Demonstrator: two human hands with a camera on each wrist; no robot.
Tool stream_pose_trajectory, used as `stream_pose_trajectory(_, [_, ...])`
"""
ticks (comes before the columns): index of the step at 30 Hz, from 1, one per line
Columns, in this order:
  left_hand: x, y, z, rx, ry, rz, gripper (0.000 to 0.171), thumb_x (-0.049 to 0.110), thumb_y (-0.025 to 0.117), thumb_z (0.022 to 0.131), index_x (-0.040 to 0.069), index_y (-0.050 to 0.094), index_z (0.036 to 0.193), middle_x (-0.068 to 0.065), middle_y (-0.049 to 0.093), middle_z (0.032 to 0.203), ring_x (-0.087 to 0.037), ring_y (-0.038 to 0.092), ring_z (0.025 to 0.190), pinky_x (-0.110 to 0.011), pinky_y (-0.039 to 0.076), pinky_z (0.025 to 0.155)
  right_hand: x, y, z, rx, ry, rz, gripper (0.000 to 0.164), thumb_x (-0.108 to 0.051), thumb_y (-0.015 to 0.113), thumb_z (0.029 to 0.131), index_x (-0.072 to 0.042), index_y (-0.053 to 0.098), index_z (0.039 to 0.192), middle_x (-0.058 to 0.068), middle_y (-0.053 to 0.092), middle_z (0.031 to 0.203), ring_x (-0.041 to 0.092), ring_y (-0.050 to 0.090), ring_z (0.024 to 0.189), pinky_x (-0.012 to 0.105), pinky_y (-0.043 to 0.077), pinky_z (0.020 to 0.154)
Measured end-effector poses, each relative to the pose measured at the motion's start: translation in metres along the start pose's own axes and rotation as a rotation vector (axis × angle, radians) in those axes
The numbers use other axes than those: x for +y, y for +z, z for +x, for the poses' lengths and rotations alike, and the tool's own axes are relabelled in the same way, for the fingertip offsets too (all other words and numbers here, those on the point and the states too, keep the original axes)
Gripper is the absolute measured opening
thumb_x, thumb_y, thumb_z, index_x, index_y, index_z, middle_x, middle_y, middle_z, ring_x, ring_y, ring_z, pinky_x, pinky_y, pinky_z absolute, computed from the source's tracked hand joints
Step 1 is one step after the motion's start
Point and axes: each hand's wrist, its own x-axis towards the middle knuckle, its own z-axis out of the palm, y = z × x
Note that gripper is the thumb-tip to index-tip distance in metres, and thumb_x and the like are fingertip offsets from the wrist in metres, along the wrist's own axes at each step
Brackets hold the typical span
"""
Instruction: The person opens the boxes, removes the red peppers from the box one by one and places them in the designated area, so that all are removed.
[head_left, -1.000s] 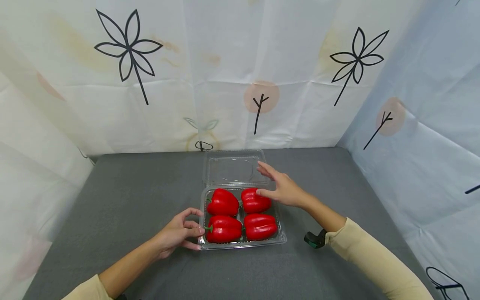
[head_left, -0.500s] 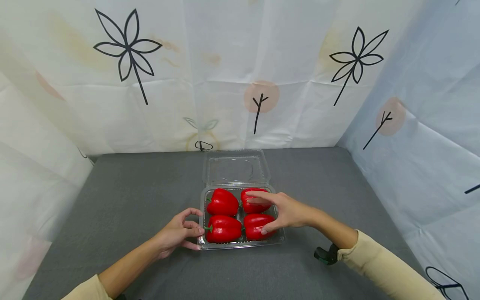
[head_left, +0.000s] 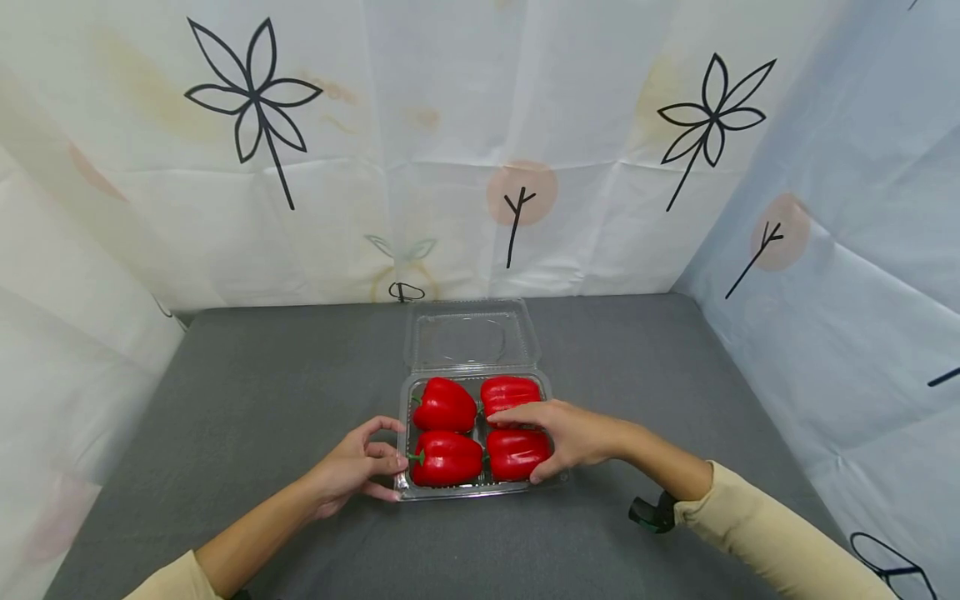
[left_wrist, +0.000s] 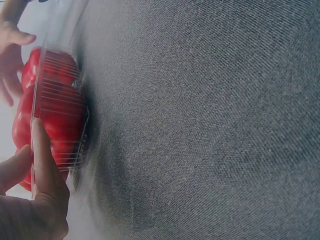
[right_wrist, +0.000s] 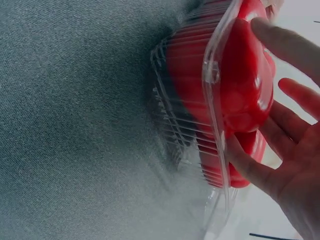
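With the left hand [head_left: 355,465] pinching the box [head_left: 465,494] at its left edge, the right hand [head_left: 572,429], fingers loosely spread, now straddles the box's near-right pepper [head_left: 517,454] rather than its far-right pepper [head_left: 511,391], apparently making the nearer one its focus.

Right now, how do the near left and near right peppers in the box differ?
The near left pepper shows a green stem pointing left; the near right pepper shows no clear stem.
The right hand has its thumb and a finger at opposite sides of the near right pepper; no finger wraps the near left pepper, though the left hand grips the clear box beside it.
Both are glossy red and lie sideways.
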Motion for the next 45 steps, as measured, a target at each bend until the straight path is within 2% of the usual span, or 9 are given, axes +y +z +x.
stream_pose_trajectory(3, [0.0000, 0.0002, -0.0006, -0.005, -0.001, 0.000, 0.057, 0.004, 0.070, 0.092, 0.003, 0.035, 0.137, -0.009, 0.065, 0.089, -0.021, 0.064, 0.076, -0.045, 0.062, 0.069, -0.0006, 0.0015, 0.0010, -0.024, 0.021, -0.068, 0.078, -0.014, 0.084, 0.077, -0.015, 0.047, 0.146, 0.004, 0.050, 0.141, 0.025, 0.045, 0.127, 0.034, 0.054, 0.092])
stream_pose_trajectory(6, [0.0003, 0.0002, -0.0010, -0.008, -0.003, -0.002, 0.057, 0.005, 0.070, 0.092, 0.003, 0.034, 0.137, -0.009, 0.065, 0.090, -0.021, 0.064, 0.076, -0.045, 0.062, 0.070, -0.0003, 0.0033, 0.0027, -0.043, 0.031, -0.086, 0.077, -0.012, 0.083, 0.077, -0.014, 0.049, 0.146, 0.001, 0.051, 0.140, 0.023, 0.044, 0.126, 0.031, 0.054, 0.091])
stream_pose_trajectory(10, [0.0003, 0.0002, -0.0014, -0.012, 0.000, -0.003, 0.057, 0.005, 0.070, 0.092, 0.002, 0.034, 0.137, -0.009, 0.065, 0.090, -0.021, 0.064, 0.077, -0.045, 0.062, 0.071, 0.0003, 0.0044, 0.0037, -0.050, 0.041, -0.073, 0.075, -0.011, 0.083, 0.077, -0.014, 0.050, 0.145, -0.001, 0.051, 0.139, 0.020, 0.043, 0.126, 0.028, 0.053, 0.091])
stream_pose_trajectory(24, [-0.0005, -0.0014, -0.0009, -0.012, 0.003, -0.006, 0.057, 0.005, 0.070, 0.092, 0.003, 0.034, 0.137, -0.008, 0.064, 0.089, -0.022, 0.064, 0.079, -0.045, 0.062, 0.070, 0.0021, 0.0032, 0.0059, -0.043, 0.000, -0.046, 0.073, -0.011, 0.082, 0.077, -0.012, 0.050, 0.143, 0.000, 0.051, 0.138, 0.022, 0.044, 0.125, 0.029, 0.054, 0.089])
stream_pose_trajectory(34, [0.0000, -0.0019, -0.0013, -0.015, 0.000, -0.006, 0.057, 0.005, 0.070, 0.092, 0.003, 0.034, 0.137, -0.009, 0.064, 0.090, -0.022, 0.065, 0.078, -0.044, 0.062, 0.070, 0.0034, 0.0035, 0.0054, -0.041, -0.019, -0.079, 0.072, -0.012, 0.082, 0.077, -0.013, 0.051, 0.143, -0.001, 0.051, 0.140, 0.021, 0.043, 0.127, 0.031, 0.053, 0.093])
stream_pose_trajectory(39, [0.0010, -0.0017, -0.0018, -0.019, 0.003, -0.007, 0.057, 0.005, 0.070, 0.092, 0.003, 0.034, 0.137, -0.009, 0.064, 0.090, -0.022, 0.065, 0.079, -0.045, 0.062, 0.071, 0.0033, 0.0039, 0.0048, -0.023, -0.039, -0.070, 0.072, -0.011, 0.083, 0.076, -0.015, 0.052, 0.141, -0.001, 0.051, 0.139, 0.022, 0.044, 0.126, 0.031, 0.054, 0.090])
stream_pose_trajectory(45, [0.0005, -0.0015, -0.0018, -0.025, 0.002, -0.008, 0.057, 0.005, 0.069, 0.093, 0.003, 0.034, 0.137, -0.009, 0.065, 0.090, -0.022, 0.064, 0.078, -0.045, 0.062, 0.071, 0.0035, 0.0050, 0.0036, -0.016, -0.026, -0.045, 0.072, -0.011, 0.083, 0.076, -0.016, 0.052, 0.141, -0.002, 0.051, 0.139, 0.020, 0.043, 0.127, 0.030, 0.054, 0.091])
